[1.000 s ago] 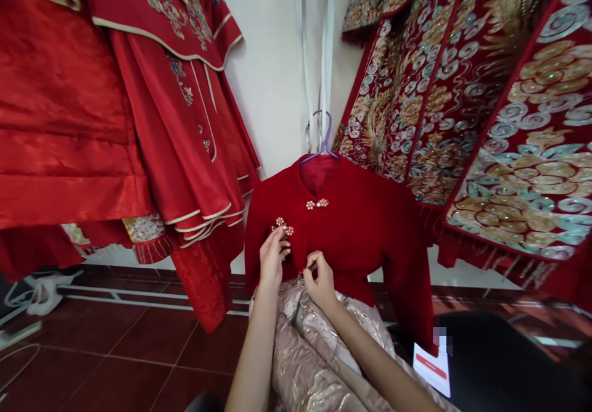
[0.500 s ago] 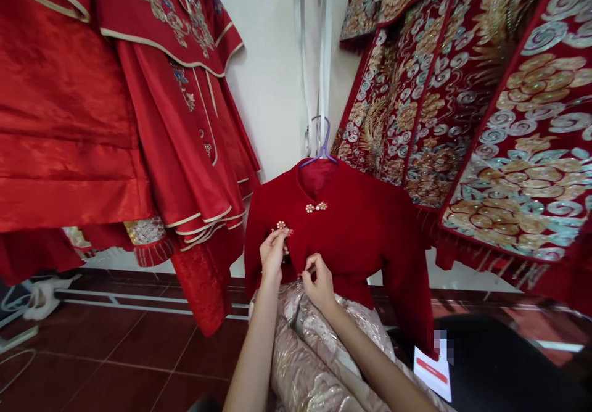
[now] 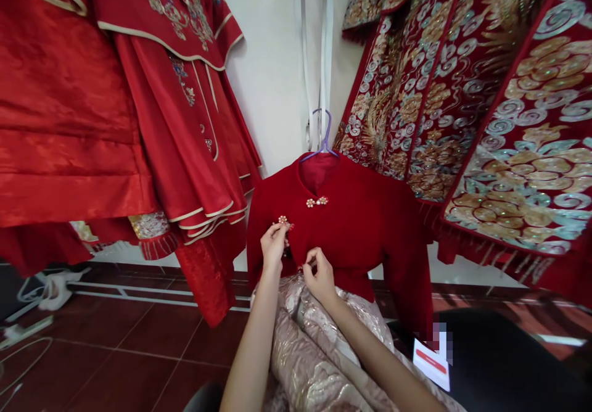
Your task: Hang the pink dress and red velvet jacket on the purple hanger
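A red velvet jacket hangs on a purple hanger in front of the white wall, over a pale gold brocade skirt. A pearl clasp at its collar is fastened. My left hand pinches the jacket's front edge just under a second pearl clasp. My right hand pinches the front edge a little lower, fingers curled on the fabric or a small fastening there.
Red satin garments hang at the left, heavily gold-embroidered red robes at the right. White straps hang down the wall. Cables lie on the dark red tiled floor. A white tag hangs from the sleeve.
Both hands stay pinched on the jacket front, with only slight finger shifts. The view has drifted a little up and down.
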Demonstrator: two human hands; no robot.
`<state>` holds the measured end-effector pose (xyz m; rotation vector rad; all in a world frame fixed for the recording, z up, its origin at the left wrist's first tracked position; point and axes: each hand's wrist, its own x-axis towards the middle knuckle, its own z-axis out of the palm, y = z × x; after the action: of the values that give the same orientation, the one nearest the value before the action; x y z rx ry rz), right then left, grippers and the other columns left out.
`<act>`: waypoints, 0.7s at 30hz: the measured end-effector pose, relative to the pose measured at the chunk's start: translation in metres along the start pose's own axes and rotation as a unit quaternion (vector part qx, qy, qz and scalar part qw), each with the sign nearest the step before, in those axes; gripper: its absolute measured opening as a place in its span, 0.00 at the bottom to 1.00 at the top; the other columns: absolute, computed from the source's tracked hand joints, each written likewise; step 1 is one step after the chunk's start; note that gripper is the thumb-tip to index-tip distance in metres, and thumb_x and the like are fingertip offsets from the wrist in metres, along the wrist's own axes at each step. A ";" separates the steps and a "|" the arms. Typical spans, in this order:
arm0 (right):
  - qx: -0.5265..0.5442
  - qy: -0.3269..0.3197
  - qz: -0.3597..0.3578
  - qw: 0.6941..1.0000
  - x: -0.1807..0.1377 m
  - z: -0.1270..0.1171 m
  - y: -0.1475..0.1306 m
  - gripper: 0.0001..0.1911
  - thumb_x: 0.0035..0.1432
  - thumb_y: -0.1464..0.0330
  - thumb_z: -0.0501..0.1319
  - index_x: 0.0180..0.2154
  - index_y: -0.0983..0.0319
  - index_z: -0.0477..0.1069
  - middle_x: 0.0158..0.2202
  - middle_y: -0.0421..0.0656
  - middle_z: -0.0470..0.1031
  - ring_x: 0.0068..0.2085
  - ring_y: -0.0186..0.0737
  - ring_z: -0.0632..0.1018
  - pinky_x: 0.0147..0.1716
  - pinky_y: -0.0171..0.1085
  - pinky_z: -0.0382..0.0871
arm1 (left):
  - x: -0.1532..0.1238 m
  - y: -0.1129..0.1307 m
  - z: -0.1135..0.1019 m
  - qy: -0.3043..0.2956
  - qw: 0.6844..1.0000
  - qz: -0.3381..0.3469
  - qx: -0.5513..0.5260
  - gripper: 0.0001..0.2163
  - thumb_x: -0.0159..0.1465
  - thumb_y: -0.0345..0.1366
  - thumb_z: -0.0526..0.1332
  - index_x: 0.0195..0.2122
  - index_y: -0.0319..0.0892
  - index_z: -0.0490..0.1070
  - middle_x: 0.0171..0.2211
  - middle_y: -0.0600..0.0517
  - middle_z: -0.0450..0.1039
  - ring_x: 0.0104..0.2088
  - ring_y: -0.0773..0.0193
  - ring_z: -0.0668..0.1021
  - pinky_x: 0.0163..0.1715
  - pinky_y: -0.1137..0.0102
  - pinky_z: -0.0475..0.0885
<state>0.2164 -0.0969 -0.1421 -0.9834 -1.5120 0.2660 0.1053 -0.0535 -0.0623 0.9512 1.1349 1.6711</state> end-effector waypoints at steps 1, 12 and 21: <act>0.000 0.000 0.002 1.000 0.000 0.000 0.000 0.06 0.49 0.75 0.51 0.30 0.58 0.57 0.27 0.37 0.63 0.27 0.34 0.68 0.31 0.33 0.63 | 0.000 0.000 0.000 -0.001 1.000 0.000 -0.003 0.14 0.46 0.41 0.67 0.31 0.38 0.74 0.22 0.57 0.70 0.16 0.77 0.65 0.17 0.79 0.61; -0.001 -0.006 0.010 1.000 0.000 0.000 -0.001 0.06 0.50 0.75 0.51 0.30 0.59 0.57 0.27 0.37 0.63 0.27 0.34 0.69 0.31 0.33 0.62 | 0.002 0.004 -0.010 -0.060 0.995 -0.060 -0.054 0.15 0.45 0.39 0.69 0.33 0.40 0.73 0.32 0.53 0.75 0.19 0.79 0.68 0.19 0.82 0.64; 0.001 -0.002 0.009 1.000 -0.001 0.002 0.003 0.05 0.50 0.75 0.51 0.30 0.59 0.57 0.27 0.36 0.64 0.27 0.34 0.69 0.30 0.33 0.62 | -0.015 0.026 0.013 -0.143 0.986 -0.078 -0.018 0.23 0.54 0.56 0.60 0.35 0.38 0.71 0.25 0.51 0.73 0.19 0.73 0.71 0.18 0.77 0.66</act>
<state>0.2153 -0.0948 -0.1449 -0.9958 -1.5074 0.2822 0.1157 -0.0696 -0.0359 1.0150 0.9567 1.3745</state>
